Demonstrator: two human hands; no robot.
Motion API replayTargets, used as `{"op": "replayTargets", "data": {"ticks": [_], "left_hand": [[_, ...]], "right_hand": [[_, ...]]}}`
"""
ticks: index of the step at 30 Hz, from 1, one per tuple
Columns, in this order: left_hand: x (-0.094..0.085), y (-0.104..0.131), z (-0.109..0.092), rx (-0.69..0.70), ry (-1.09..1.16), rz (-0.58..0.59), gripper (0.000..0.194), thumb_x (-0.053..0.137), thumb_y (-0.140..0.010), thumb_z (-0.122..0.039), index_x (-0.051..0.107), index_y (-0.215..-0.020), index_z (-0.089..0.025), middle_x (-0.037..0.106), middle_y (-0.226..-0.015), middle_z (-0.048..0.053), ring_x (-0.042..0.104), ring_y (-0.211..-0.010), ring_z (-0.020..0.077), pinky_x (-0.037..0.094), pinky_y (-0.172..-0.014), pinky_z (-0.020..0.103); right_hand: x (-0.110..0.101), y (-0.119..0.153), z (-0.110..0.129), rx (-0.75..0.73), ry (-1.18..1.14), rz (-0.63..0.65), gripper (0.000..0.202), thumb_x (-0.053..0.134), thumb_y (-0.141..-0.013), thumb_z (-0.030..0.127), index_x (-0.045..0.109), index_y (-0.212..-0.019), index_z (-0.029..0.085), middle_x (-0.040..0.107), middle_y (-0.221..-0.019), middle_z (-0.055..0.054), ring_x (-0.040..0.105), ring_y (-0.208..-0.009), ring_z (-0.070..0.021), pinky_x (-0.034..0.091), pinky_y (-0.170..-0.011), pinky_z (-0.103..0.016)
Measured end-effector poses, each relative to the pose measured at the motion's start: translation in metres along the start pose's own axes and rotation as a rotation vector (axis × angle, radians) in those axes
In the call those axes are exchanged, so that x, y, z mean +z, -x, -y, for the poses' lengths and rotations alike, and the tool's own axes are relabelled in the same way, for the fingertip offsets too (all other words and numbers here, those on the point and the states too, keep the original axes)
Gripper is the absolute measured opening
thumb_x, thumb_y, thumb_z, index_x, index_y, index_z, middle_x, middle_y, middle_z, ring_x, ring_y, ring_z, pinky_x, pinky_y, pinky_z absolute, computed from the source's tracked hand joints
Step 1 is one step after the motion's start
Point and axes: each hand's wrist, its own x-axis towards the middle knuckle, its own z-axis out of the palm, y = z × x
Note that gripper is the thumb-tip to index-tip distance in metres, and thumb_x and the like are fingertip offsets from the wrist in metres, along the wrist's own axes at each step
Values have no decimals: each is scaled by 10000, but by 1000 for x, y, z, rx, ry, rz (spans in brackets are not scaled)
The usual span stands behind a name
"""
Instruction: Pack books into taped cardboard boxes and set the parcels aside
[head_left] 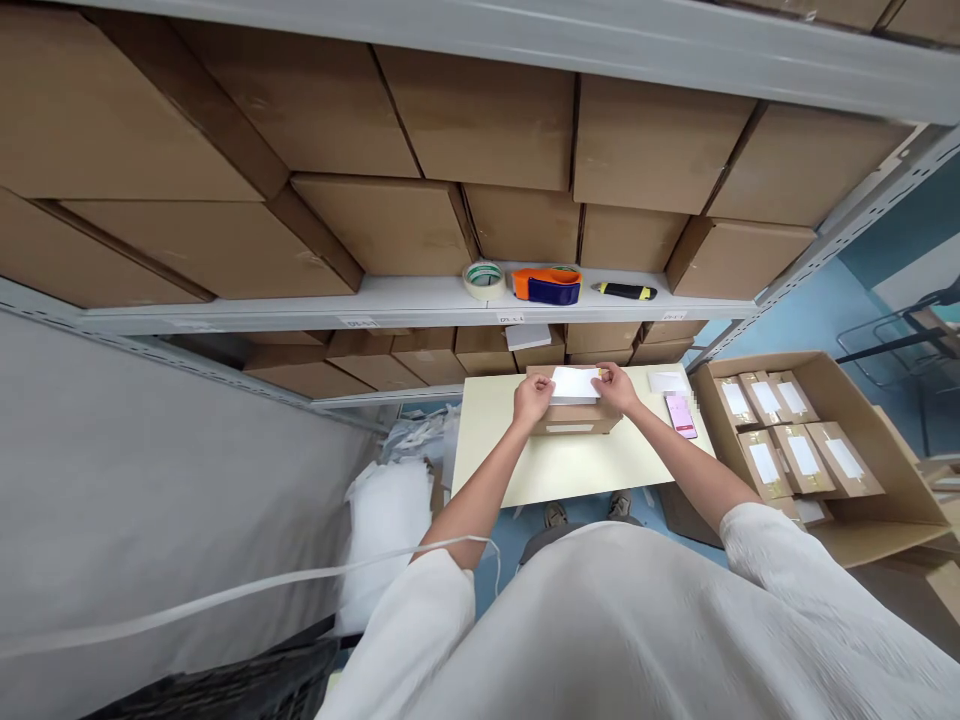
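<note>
A small brown cardboard box sits on the pale yellow table in front of me. On its top lies a white paper label, with a pale grey edge along its near side. My left hand pinches the left end of the label, fingers closed. At the opposite end, my right hand is closed on the label's right corner, where a bit of yellow shows by the fingertips. Another white strip is on the box's near side.
The table also bears a phone and white paper. At right stands a large carton of labelled boxes. A tape roll, orange-and-blue tape dispenser and cutter lie on the shelf. A white cord crosses at left.
</note>
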Motion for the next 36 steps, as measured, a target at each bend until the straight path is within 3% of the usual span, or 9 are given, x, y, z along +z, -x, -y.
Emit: {"op": "replayTargets", "data": {"ticks": [4, 8, 13, 24, 31, 34, 36], "left_hand": [[2, 1, 4, 44, -180, -18, 109, 638, -939, -277, 728, -889, -244, 774, -1109, 71, 701, -1047, 250, 532, -954, 365], [6, 3, 6, 20, -385, -16, 135, 605, -974, -275, 730, -928, -259, 751, -1216, 89, 634, -1208, 322, 457, -1050, 467], [10, 6, 6, 38, -533, 7, 179, 566, -979, -254, 741, -943, -252, 703, -1285, 127, 536, -1327, 379, 399, -1063, 515], [11, 0, 13, 122, -518, 11, 226, 550, -955, -258, 771, -996, -235, 677, -1263, 205, 513, -1300, 463, 387, -1047, 641], [9, 3, 11, 122, -554, 8, 215, 564, -971, -262, 725, -1111, -237, 665, -1272, 195, 513, -1307, 439, 391, -1062, 605], [6, 7, 11, 171, -587, 4, 269, 557, -985, -242, 675, -1226, -221, 655, -1310, 196, 518, -1327, 422, 398, -1080, 572], [4, 9, 13, 300, -599, 71, 337, 510, -979, -156, 665, -1271, -218, 645, -1378, 192, 523, -1364, 389, 400, -1106, 537]], "right_hand": [[9, 3, 0, 22, 104, -49, 473, 663, -789, 360, 602, -1245, 253, 602, -765, 54, 640, -817, -228, 529, -819, -371], [14, 3, -5, 16, 229, -37, 473, 636, -829, 322, 575, -1294, 259, 626, -787, 39, 659, -852, -253, 529, -811, -385], [18, 1, -6, -2, 370, -13, 464, 602, -877, 286, 557, -1339, 261, 639, -821, 26, 664, -856, -264, 526, -824, -395], [27, 0, -7, -8, 579, 31, 488, 581, -947, 244, 540, -1433, 245, 718, -927, -14, 689, -916, -271, 496, -952, -414], [26, 1, -15, -66, 619, 20, 456, 572, -974, 258, 550, -1428, 237, 717, -954, -21, 670, -977, -265, 474, -974, -409], [26, 5, -14, -102, 692, -30, 435, 593, -972, 290, 589, -1399, 208, 713, -1147, -104, 624, -1107, -310, 463, -991, -441], [28, 11, -12, -172, 748, -52, 404, 570, -984, 281, 626, -1371, 180, 666, -1310, -169, 571, -1201, -344, 447, -1015, -464]]}}
